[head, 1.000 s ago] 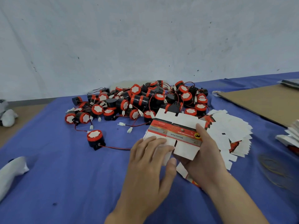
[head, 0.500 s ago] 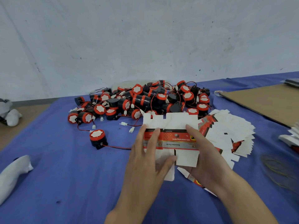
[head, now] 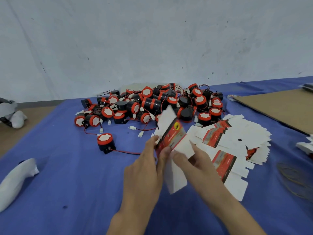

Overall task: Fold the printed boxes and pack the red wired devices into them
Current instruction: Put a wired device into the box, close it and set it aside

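A flat printed box blank [head: 172, 134], white with a red and black band, is lifted off the table and turned on edge. My left hand [head: 144, 168] grips its left side and my right hand [head: 194, 161] pinches its lower white flaps. Behind it lies a heap of red and black wired devices [head: 149, 106]. One single device [head: 105, 143] sits apart at the left front, its red wire trailing toward my hands. A fanned pile of flat box blanks [head: 233, 139] lies at the right.
The blue cloth [head: 67, 184] covers the table. A brown cardboard sheet [head: 279, 107] lies at the back right, thin rubber bands [head: 294, 178] at the right front, and a white bundle [head: 15, 182] at the left edge. A grey wall stands behind.
The box blank lay flat under both hands; now it is lifted and rotated to stand on edge, with both hands closed on it.
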A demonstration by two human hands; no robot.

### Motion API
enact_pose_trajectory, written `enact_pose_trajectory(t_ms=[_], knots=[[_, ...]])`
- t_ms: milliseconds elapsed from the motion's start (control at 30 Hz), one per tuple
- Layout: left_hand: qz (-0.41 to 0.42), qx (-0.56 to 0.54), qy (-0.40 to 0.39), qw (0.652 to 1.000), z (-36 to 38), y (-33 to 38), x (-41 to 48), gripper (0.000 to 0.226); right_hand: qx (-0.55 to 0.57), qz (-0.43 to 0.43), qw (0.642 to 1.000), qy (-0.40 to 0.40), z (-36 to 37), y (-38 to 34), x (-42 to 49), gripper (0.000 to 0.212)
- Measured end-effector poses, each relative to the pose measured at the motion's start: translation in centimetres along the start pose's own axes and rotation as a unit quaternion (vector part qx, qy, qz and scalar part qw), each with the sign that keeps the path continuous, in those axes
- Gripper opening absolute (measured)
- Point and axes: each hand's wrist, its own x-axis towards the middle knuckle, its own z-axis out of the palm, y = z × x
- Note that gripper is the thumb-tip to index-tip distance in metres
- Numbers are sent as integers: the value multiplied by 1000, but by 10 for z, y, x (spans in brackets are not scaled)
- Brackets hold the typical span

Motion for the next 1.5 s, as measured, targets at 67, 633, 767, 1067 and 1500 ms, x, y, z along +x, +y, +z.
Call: enact_pose_trajectory(t_ms=[67, 633, 767, 1067, 1500], knots=[[3, 0, -28, 1000, -2, -1, 1, 67, -39, -22, 999, -10, 6, 2, 1, 28], [35, 143, -21, 989, -3, -2, 3, 71, -123, -21, 992, -36, 8, 23, 3, 48], [17, 78, 35, 996, -6, 5, 2, 71, -184, -40, 982, -14, 5, 25, 4, 60], [14, 106, 7, 994, -4, -5, 8, 78, -234, -91, 963, 93, 0, 25, 9, 63], [-104, -318, -32, 942, -7, 1, 9, 39, -277, -104, 950, 102, 3, 23, 6, 64]])
